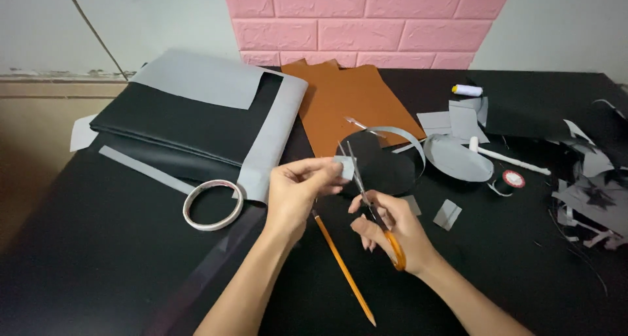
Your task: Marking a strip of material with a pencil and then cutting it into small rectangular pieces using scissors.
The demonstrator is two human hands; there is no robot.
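**Trimming a small grey piece with scissors**

Nearest, a yellow pencil (343, 267) lies on the black table (98, 257). The right hand (392, 228) grips orange-handled scissors (373, 208), blades parted; the left hand (297, 192) pinches a grey paper scrap (345, 166) between them. Judged best: short snips, scrap held taut. No containers show; a tape roll (212, 205) lies left.

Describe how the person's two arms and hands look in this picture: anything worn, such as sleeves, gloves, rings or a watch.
Both forearms are bare as far as the picture shows; no sleeves come into view. The left hand and the right hand wear no gloves. No ring, watch or bracelet is visible on either. The fingernails look short and unpainted, though they are small in this view.
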